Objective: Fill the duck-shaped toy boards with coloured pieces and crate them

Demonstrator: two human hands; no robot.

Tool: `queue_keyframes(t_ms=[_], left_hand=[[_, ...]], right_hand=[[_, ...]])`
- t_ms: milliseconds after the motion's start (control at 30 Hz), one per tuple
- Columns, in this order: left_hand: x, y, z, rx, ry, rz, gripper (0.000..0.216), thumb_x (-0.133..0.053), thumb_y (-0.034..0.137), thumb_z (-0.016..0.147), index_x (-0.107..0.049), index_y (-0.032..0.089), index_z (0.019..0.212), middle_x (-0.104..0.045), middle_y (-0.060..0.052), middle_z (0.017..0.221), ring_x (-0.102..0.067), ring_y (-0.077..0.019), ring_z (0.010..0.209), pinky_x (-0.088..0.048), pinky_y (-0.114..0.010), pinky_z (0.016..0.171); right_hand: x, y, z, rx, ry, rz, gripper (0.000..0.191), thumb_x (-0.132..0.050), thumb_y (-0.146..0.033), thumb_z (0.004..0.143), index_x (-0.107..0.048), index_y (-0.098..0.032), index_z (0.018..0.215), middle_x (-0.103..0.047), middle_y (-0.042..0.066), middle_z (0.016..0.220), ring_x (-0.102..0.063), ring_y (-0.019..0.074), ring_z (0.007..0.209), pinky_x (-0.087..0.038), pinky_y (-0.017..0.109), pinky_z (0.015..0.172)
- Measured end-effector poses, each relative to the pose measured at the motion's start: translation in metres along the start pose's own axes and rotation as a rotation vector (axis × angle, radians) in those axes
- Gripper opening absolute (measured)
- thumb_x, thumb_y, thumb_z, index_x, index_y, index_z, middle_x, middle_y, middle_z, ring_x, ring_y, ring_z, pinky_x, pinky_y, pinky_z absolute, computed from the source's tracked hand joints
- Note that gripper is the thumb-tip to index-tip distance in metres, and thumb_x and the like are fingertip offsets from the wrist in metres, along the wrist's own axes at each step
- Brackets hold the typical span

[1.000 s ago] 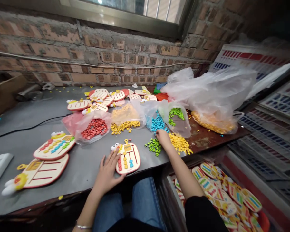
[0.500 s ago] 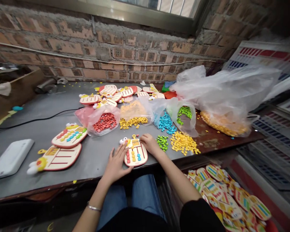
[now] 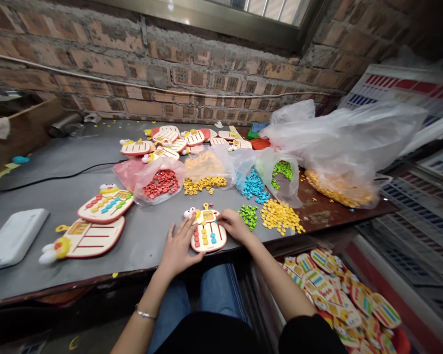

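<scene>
Now | left hand (image 3: 177, 248) spread on toy board's (image 3: 208, 241) left side | bead rows (image 3: 205, 236) run towards body | right hand (image 3: 235, 225) at far right edge, fingers bunched, pinch unclear

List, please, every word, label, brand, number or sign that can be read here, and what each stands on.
No text can be read.
Cream, red-rimmed oval board under the left hand: any lettering is too small to read.
White, flat rectangular object at far left: any marking is too blurred to read.
</scene>
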State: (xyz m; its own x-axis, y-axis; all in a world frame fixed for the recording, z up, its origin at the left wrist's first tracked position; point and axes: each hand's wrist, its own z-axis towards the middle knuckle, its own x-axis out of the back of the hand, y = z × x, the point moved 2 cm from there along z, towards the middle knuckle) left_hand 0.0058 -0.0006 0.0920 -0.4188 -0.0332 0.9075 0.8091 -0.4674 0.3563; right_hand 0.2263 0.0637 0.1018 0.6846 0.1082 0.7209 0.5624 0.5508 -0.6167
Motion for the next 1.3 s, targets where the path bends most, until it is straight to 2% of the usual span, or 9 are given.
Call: queue_keyframes(t_ms=[200, 333, 433, 533, 667, 767, 1000, 1167, 1300], left_hand=[[-0.002, -0.002, 0.0, -0.017, 0.007, -0.002, 0.071, -0.06, 0.044, 0.075, -0.039, 0.022, 0.139, -0.031, -0.011, 0.153, -0.03, -0.031, 0.14, -0.015, -0.056, 0.113], [-0.002, -0.002, 0.0, -0.009, 0.004, -0.005, 0.071, -0.06, 0.043, 0.075, -0.038, 0.023, 0.14, -0.032, -0.012, 0.152, -0.031, -0.0308, 0.139, -0.014, -0.055, 0.114], [-0.002, -0.003, -0.001, -0.01, -0.004, 0.004, 0.071, -0.059, 0.043, 0.076, -0.037, 0.023, 0.141, -0.03, -0.013, 0.153, -0.03, -0.031, 0.14, -0.012, -0.056, 0.114], [-0.001, -0.003, -0.001, -0.02, -0.018, 0.013, 0.072, -0.057, 0.046, 0.078, -0.034, 0.023, 0.143, -0.027, -0.013, 0.154, -0.028, -0.0315, 0.14, -0.012, -0.058, 0.113], [0.001, 0.005, 0.002, -0.017, -0.027, 0.033, 0.079, -0.059, 0.051, 0.076, -0.031, 0.023, 0.145, -0.022, -0.013, 0.156, -0.024, -0.034, 0.141, -0.012, -0.061, 0.111], [-0.001, 0.015, 0.007, -0.029, -0.019, 0.038, 0.082, -0.061, 0.052, 0.075, -0.031, 0.022, 0.145, -0.024, -0.013, 0.155, -0.023, -0.0347, 0.142, -0.009, -0.061, 0.112], [-0.014, 0.016, 0.014, -0.055, -0.004, -0.012, 0.073, -0.061, 0.047, 0.077, -0.039, 0.019, 0.14, -0.039, -0.013, 0.148, -0.034, -0.0294, 0.137, -0.018, -0.049, 0.114], [-0.015, 0.013, 0.01, -0.071, 0.034, -0.059, 0.072, -0.065, 0.046, 0.075, -0.042, 0.016, 0.136, -0.044, -0.015, 0.144, -0.037, -0.0298, 0.134, -0.023, -0.047, 0.113], [-0.015, 0.012, 0.01, -0.077, 0.042, -0.087, 0.073, -0.067, 0.047, 0.074, -0.042, 0.015, 0.135, -0.045, -0.015, 0.142, -0.038, -0.0309, 0.133, -0.024, -0.048, 0.112]], right_hand=[[-0.017, -0.016, 0.0, 0.029, -0.023, 0.158, 0.015, -0.059, -0.009, 0.082, -0.07, -0.019, 0.085, -0.065, 0.006, 0.091, -0.06, 0.0186, 0.092, -0.047, 0.034, 0.085], [-0.003, -0.019, -0.01, 0.052, -0.09, 0.251, 0.008, -0.062, -0.02, 0.083, -0.07, -0.02, 0.087, -0.067, 0.006, 0.09, -0.061, 0.0185, 0.091, -0.047, 0.035, 0.087], [0.029, 0.012, -0.015, -0.093, 0.156, 0.19, 0.014, -0.057, -0.026, 0.087, -0.069, -0.019, 0.092, -0.068, 0.007, 0.092, -0.062, 0.0196, 0.09, -0.049, 0.035, 0.083], [0.065, 0.058, -0.014, -0.327, 0.431, -0.097, 0.017, -0.054, -0.022, 0.085, -0.068, -0.018, 0.093, -0.065, 0.009, 0.091, -0.06, 0.0212, 0.085, -0.048, 0.036, 0.08], [0.082, 0.1, -0.001, -0.457, 0.265, -0.427, 0.015, -0.058, -0.011, 0.079, -0.068, -0.016, 0.089, -0.063, 0.009, 0.089, -0.057, 0.022, 0.088, -0.045, 0.035, 0.084], [0.078, 0.108, 0.005, -0.429, 0.2, -0.456, 0.017, -0.054, -0.008, 0.079, -0.067, -0.015, 0.088, -0.063, 0.009, 0.089, -0.057, 0.0216, 0.087, -0.045, 0.033, 0.082], [0.055, 0.058, -0.009, -0.245, 0.373, -0.068, 0.016, -0.055, -0.011, 0.079, -0.065, -0.015, 0.091, -0.066, 0.008, 0.088, -0.062, 0.0191, 0.075, -0.05, 0.032, 0.071], [0.018, 0.008, 0.002, -0.006, 0.145, -0.093, 0.015, -0.054, -0.01, 0.086, -0.067, -0.018, 0.091, -0.066, 0.008, 0.096, -0.061, 0.019, 0.09, -0.05, 0.032, 0.082], [-0.006, 0.006, 0.015, 0.064, 0.043, -0.179, 0.015, -0.054, -0.01, 0.088, -0.068, -0.016, 0.09, -0.066, 0.009, 0.095, -0.06, 0.0186, 0.088, -0.05, 0.03, 0.08]])
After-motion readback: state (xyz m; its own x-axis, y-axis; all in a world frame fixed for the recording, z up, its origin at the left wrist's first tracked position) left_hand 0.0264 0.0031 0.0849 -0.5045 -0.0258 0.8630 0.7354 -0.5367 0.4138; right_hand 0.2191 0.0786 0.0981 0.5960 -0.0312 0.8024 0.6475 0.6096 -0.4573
